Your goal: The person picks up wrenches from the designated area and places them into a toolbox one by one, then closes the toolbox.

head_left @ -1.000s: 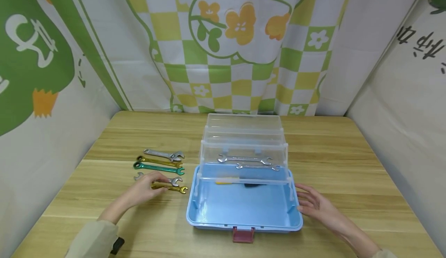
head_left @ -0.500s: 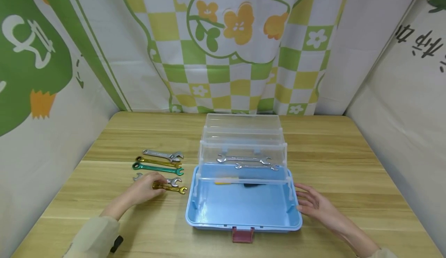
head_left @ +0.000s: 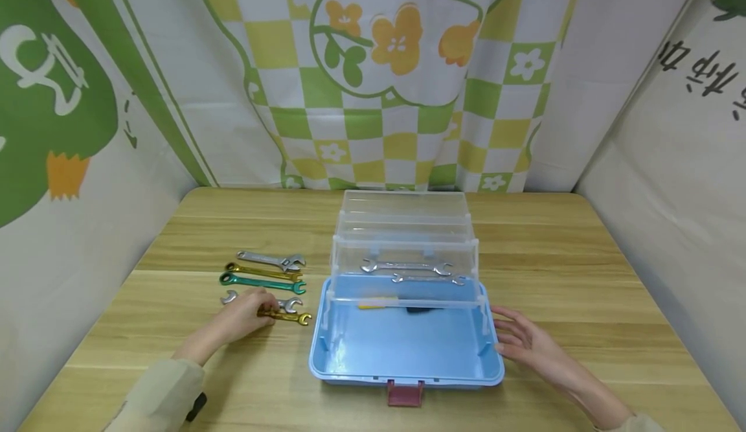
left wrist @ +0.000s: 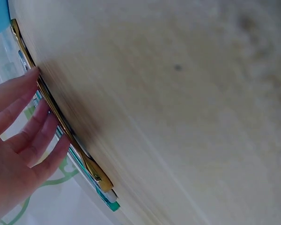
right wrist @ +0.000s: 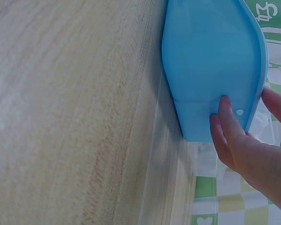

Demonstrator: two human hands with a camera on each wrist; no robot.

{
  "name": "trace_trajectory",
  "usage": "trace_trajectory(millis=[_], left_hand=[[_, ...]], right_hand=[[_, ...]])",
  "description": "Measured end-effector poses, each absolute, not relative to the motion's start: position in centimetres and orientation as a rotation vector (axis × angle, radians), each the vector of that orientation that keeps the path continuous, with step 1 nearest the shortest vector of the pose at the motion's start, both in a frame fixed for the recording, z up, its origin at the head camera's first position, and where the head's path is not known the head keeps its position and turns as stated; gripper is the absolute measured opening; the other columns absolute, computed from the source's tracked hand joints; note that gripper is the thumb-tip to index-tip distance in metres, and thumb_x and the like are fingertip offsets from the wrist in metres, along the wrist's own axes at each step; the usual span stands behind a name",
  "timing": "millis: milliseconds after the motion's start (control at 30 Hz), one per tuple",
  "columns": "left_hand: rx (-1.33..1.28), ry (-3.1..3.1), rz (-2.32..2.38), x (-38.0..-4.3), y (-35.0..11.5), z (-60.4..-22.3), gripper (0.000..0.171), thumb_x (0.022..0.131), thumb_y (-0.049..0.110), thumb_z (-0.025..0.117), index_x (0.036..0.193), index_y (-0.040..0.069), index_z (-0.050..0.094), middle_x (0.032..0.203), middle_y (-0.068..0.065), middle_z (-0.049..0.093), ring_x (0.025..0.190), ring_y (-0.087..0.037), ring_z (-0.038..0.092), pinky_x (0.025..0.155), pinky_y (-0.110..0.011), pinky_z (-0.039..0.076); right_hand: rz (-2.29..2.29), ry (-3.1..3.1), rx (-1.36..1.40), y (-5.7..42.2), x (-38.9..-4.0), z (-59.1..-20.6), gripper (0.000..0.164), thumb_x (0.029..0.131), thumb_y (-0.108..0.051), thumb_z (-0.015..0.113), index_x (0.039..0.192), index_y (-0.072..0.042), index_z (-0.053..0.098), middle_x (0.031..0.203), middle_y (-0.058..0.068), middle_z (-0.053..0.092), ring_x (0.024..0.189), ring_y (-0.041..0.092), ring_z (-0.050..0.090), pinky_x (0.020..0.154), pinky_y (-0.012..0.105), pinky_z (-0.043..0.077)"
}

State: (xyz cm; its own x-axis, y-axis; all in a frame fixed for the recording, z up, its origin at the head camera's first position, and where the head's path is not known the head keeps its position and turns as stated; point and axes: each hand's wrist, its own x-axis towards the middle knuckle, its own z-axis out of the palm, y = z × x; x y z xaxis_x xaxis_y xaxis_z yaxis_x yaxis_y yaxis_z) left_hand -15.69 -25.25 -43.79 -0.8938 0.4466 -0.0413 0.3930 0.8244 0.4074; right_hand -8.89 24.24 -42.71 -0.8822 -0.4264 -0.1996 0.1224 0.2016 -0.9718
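My left hand (head_left: 247,315) pinches a gold wrench (head_left: 289,317) near the table's left side. In the left wrist view, the thumb and fingertips touch this long gold wrench (left wrist: 61,119). Directly behind it lies a silver open-ended wrench (head_left: 291,304), its middle hidden by the hand. Farther back are a green ratchet wrench (head_left: 265,283), another gold wrench (head_left: 262,271) and a silver adjustable wrench (head_left: 271,261). My right hand (head_left: 536,348) rests against the right side of a blue toolbox (head_left: 402,380). In the right wrist view, extended fingers touch its outer wall (right wrist: 206,70).
Clear plastic trays (head_left: 405,205) stand raised at the toolbox's back. A large silver wrench (head_left: 406,267) and a smaller one (head_left: 428,280) show there. A yellow piece (head_left: 377,302) and a black one (head_left: 421,309) are partly hidden. A pink latch (head_left: 405,394) hangs in front.
The left hand shifts slightly on the gold wrench, and a little less of the wrench's near end shows. The right hand stays at the toolbox. The head view drifts slightly.
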Motion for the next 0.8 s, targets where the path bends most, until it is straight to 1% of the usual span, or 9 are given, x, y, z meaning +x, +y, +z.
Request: trace_trajectory(millis=[133,333,800], left_hand=[[0.681,2.871,0.609,-15.83,-25.20,-43.83,0.013,0.072,0.001,0.068,0.083,0.006,0.062,0.072,0.002,0.047,0.066,-0.012,0.042,0.056,-0.025,0.036],[0.709,2.859,0.637,-15.99,-25.21,-43.72,0.013,0.071,-0.002,0.068,0.080,0.006,0.061,0.069,0.001,0.046,0.065,-0.012,0.040,0.055,-0.024,0.035],[0.782,2.772,0.666,-16.68,-25.33,-43.52,0.016,0.070,-0.002,0.068,0.075,0.008,0.058,0.070,0.000,0.046,0.065,-0.012,0.042,0.056,-0.024,0.036]], right_hand=[[-1.725,2.058,-0.280,24.22,-8.92,-42.73,0.067,0.088,-0.010,0.053,0.137,0.005,0.011,0.133,0.038,0.020,0.118,0.047,0.032,0.089,0.032,0.042],[-1.731,2.060,-0.296,24.20,-8.89,-42.79,0.066,0.088,-0.010,0.052,0.137,0.005,0.011,0.133,0.038,0.020,0.118,0.048,0.032,0.089,0.031,0.043],[-1.725,2.066,-0.271,24.16,-8.83,-42.74,0.066,0.088,-0.010,0.053,0.137,0.005,0.012,0.133,0.038,0.021,0.118,0.047,0.033,0.089,0.033,0.043]])
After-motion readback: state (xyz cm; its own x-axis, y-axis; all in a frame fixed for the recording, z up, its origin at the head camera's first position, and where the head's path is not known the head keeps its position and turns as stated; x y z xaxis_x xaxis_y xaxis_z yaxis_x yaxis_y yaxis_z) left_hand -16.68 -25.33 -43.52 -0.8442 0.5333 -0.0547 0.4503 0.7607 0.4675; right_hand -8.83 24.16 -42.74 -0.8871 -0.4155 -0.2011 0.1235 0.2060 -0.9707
